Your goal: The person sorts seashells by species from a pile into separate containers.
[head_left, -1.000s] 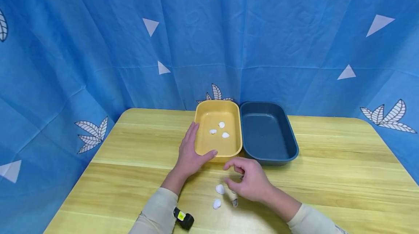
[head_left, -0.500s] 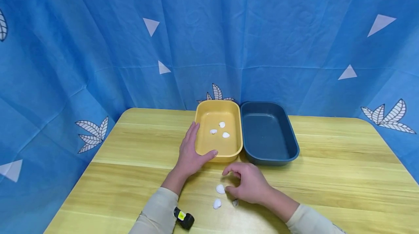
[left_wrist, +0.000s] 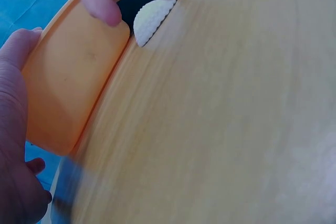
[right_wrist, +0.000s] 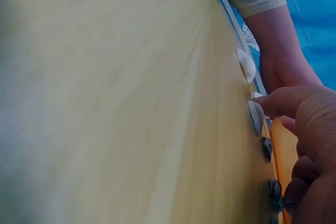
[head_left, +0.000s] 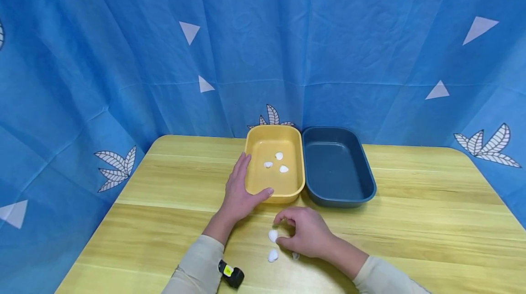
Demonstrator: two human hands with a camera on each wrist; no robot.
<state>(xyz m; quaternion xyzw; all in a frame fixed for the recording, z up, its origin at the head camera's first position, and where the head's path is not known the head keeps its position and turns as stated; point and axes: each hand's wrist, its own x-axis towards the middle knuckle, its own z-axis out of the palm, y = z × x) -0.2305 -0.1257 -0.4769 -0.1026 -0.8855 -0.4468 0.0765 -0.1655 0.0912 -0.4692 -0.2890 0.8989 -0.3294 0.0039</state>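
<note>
My left hand (head_left: 239,198) rests against the yellow tray (head_left: 252,184), its straight fingers along the left side and its thumb (left_wrist: 21,45) over the near rim. Three white shells (head_left: 283,169) lie inside. My right hand (head_left: 308,232) is low over the table, thumb tip touching a white shell (head_left: 272,236), index finger bent and apart from the thumb. Nearer the front lies another white shell (head_left: 273,255). A greyish shell (head_left: 296,255) shows partly beside the right hand. The right wrist view shows dark shells (right_wrist: 268,149) under that hand, hidden in the head view.
A dark blue tray (head_left: 337,170) stands against the yellow tray's right side. A black wrist camera (head_left: 232,275) is strapped at the left sleeve. A blue patterned curtain (head_left: 349,47) hangs behind the wooden table (head_left: 431,207).
My right hand has moved slightly left and forward to the white shell, which has shifted a little left. The dark shell first visible under the hand is now covered. The left hand stays put.
</note>
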